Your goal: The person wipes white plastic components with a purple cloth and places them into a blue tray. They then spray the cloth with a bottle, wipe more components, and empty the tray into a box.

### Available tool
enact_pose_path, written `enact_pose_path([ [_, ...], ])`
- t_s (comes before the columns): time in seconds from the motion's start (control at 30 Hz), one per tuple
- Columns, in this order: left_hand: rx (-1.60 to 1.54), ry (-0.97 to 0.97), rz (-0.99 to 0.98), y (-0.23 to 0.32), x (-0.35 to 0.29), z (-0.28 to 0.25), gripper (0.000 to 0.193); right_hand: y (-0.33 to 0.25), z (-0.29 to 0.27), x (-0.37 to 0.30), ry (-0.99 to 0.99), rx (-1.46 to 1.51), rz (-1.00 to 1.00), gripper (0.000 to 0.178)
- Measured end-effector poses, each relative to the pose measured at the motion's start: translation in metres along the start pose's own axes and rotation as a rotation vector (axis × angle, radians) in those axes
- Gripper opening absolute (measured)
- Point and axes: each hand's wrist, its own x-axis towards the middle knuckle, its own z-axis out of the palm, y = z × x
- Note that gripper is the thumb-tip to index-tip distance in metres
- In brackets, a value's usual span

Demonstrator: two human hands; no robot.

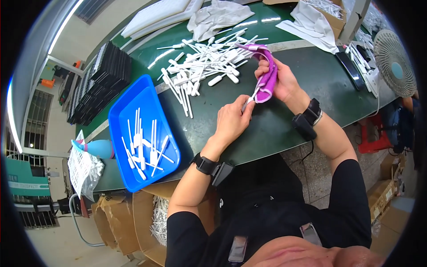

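Observation:
My left hand (pixel 232 118) is closed on one end of a slim white plastic stick (pixel 255 94), over the near part of the green table. My right hand (pixel 284 80) grips a purple cloth (pixel 267 84) that is wrapped around the stick's other part, so most of the stick is hidden. Just beyond my hands lies a loose pile of white plastic sticks (pixel 195 75), each with a thicker end. To the left, a blue tray (pixel 143 95) holds several more white sticks (pixel 141 153).
Black trays (pixel 104 66) are stacked at far left, with a light-blue bottle (pixel 100 149) beside the blue tray. White cloths (pixel 218 20) lie at the back. A black device (pixel 350 70) and a fan (pixel 393 62) stand right. Below the table is a cardboard box (pixel 142 222) of white sticks.

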Motion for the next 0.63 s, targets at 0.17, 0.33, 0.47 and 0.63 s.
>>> enact_pose_path([
  [0.17,-0.646,-0.220,-0.242,0.005,0.005,0.001,0.026,0.011,-0.011,-0.005,-0.308,0.006,0.168,0.034],
  [0.33,-0.832,0.102,-0.276,-0.006,0.010,-0.012,0.024,-0.001,0.007,-0.009,-0.010,-0.226,-0.149,0.037],
  [0.47,-0.895,0.217,-0.308,0.000,0.011,-0.013,0.023,0.007,0.001,-0.008,-0.126,-0.386,-0.211,0.033],
  [0.63,-0.434,0.503,-0.070,-0.014,0.010,-0.015,0.016,0.041,0.011,-0.017,-0.249,-0.571,0.123,0.036],
])
